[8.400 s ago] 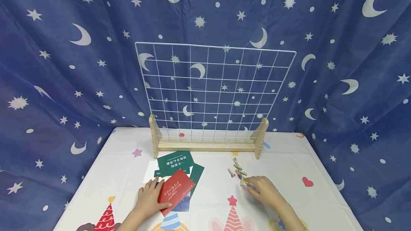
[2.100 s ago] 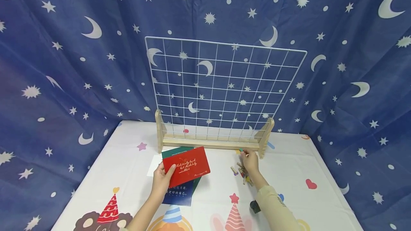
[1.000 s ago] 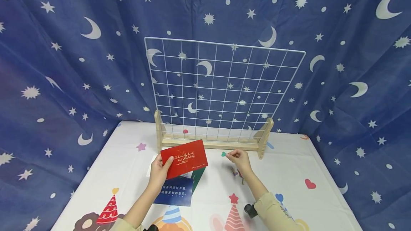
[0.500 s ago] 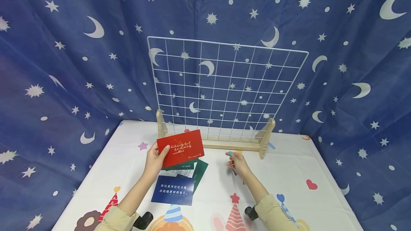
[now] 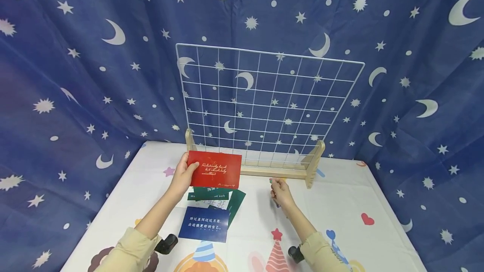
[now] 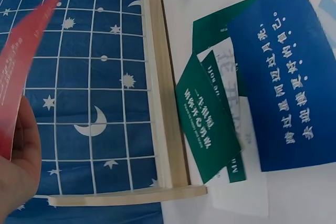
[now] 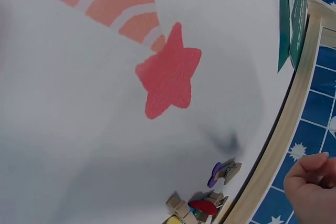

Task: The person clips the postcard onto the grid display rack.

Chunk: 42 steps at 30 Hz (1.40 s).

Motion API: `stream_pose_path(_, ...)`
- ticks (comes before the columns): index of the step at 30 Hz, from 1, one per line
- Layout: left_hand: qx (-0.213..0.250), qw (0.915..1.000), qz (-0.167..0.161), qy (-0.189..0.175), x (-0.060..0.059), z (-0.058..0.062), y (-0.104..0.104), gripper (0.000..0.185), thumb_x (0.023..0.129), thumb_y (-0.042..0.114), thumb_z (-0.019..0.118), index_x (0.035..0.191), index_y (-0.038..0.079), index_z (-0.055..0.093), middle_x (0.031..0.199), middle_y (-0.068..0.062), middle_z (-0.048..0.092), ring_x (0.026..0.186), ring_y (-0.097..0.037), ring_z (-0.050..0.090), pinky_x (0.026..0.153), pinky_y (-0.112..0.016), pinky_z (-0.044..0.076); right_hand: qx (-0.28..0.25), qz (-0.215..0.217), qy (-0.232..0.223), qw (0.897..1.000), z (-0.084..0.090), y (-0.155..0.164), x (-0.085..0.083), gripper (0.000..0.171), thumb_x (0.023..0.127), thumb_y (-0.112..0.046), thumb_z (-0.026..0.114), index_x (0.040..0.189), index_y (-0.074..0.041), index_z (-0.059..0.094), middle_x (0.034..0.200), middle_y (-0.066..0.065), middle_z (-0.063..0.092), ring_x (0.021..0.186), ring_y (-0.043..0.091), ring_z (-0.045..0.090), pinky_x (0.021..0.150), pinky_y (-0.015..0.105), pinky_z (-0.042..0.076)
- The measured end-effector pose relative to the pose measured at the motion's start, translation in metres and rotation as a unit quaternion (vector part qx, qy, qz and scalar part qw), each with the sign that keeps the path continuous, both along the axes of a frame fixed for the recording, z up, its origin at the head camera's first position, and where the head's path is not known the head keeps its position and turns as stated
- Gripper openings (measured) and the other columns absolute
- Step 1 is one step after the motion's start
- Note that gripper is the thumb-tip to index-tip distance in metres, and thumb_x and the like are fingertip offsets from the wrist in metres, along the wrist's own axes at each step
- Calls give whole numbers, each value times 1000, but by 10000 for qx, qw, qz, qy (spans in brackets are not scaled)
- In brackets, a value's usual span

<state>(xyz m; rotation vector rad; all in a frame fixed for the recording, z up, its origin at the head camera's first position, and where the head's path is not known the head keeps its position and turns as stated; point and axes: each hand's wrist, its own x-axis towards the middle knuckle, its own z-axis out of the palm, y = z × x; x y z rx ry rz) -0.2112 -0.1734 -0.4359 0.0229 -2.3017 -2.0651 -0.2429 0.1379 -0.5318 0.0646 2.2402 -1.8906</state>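
My left hand point(image 5: 188, 168) grips a red card point(image 5: 215, 170) by its left edge and holds it upright in front of the lower left of the white wire grid point(image 5: 269, 103). The left wrist view shows the red card point(image 6: 22, 61) edge-on beside my left hand point(image 6: 19, 167). My right hand point(image 5: 274, 184) is curled and pinches a small wooden clip with a green tip point(image 5: 270, 180) just in front of the wooden stand point(image 5: 264, 173). In the right wrist view my right hand point(image 7: 312, 188) is near the stand rail point(image 7: 277, 135), above several loose clips point(image 7: 209, 204).
Green cards point(image 5: 214, 195) and a dark blue card point(image 5: 204, 223) lie on the white printed tablecloth point(image 5: 340, 205) under the red card. They show as green cards point(image 6: 207, 125) and a blue card point(image 6: 286, 74) beside the stand point(image 6: 163, 95). A starry blue curtain point(image 5: 75, 74) closes off the back.
My left hand has lifted the red card off the pile and carried it up and back to the grid's lower left. My right hand picked up a clip and moved left.
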Motion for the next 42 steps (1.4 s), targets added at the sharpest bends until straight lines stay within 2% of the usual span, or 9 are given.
stream_pose_path(4, -1, 9994, -178, 312, -3, 7, 0, 30, 98, 4, 41, 125, -4, 37, 110, -24, 55, 79, -2, 60, 71, -20, 55, 456, -122, 449, 9979, -1, -2, 0, 26, 96, -12, 53, 111, 8, 58, 86, 0, 55, 70, 9, 46, 60, 16, 42)
stream_pose_path(8, 9, 9986, -188, 496, -6, 17, -1, 29, 96, 6, 49, 121, -7, 42, 104, -20, 64, 75, 3, 64, 72, -24, 58, 876, -27, 934, 9918, -1, -4, -1, 18, 88, -9, 64, 101, 4, 67, 79, 0, 51, 71, 10, 40, 59, 17, 35)
stream_pose_path(12, 17, 9983, -53, 572, -10, 29, -3, 29, 93, 7, 56, 117, -7, 47, 99, -14, 70, 73, 4, 65, 71, -24, 58, 817, 57, 1248, 9888, 2, -7, 1, 16, 87, -6, 65, 96, 7, 67, 73, 3, 54, 63, 7, 44, 54, 14, 37)
stream_pose_path(18, -126, 9961, 84, 874, -22, 53, -5, 28, 92, 6, 58, 114, -8, 49, 101, -22, 69, 70, 6, 64, 68, -15, 55, 736, 42, 1418, 9871, 33, -14, 17, 14, 85, 3, 63, 92, 14, 61, 79, 23, 65, 66, 25, 62, 57, 17, 52)
stream_pose_path(22, -279, 9934, 88, 1111, -29, 64, -7, 25, 92, 6, 58, 110, -9, 50, 99, -26, 68, 69, 6, 64, 67, -14, 55, 897, 94, 1683, 9816, 39, -18, 22, 12, 83, 6, 65, 89, 15, 61, 78, 24, 66, 62, 19, 63, 57, 20, 53)
stream_pose_path(27, -172, 9918, 139, 1255, -40, 76, -10, 25, 92, 8, 59, 109, -8, 50, 85, -1, 71, 69, 5, 64, 67, -14, 55, 888, 241, 1741, 9804, 47, -18, 20, 9, 82, 7, 65, 89, 13, 63, 83, 25, 67, 67, 16, 66, 63, 15, 54)
stream_pose_path(31, 125, 9919, 340, 1216, -45, 87, -13, 24, 93, 10, 58, 109, -6, 49, 77, 16, 65, 70, 5, 64, 67, -14, 55, 529, 209, 1842, 9812, 39, -16, 10, 13, 84, 5, 63, 95, 12, 62, 88, 26, 68, 76, 15, 70, 74, 19, 56)
stream_pose_path(35, 290, 9914, 484, 1181, -48, 100, -15, 24, 94, 12, 57, 111, -3, 49, 76, 21, 63, 72, 5, 64, 69, -16, 55, 347, 59, 1897, 9812, 39, -16, 4, 17, 86, 1, 64, 100, 10, 61, 95, 24, 68, 79, 4, 68, 78, 18, 55)
stream_pose_path(42, 208, 9875, 753, 1366, -55, 125, -18, 28, 94, 17, 57, 116, 1, 50, 82, 20, 61, 79, 4, 63, 80, -27, 55, 426, -75, 2149, 9757, 58, -17, -2, 18, 85, 0, 64, 99, 11, 63, 99, 27, 67, 80, 3, 66, 77, 14, 53)
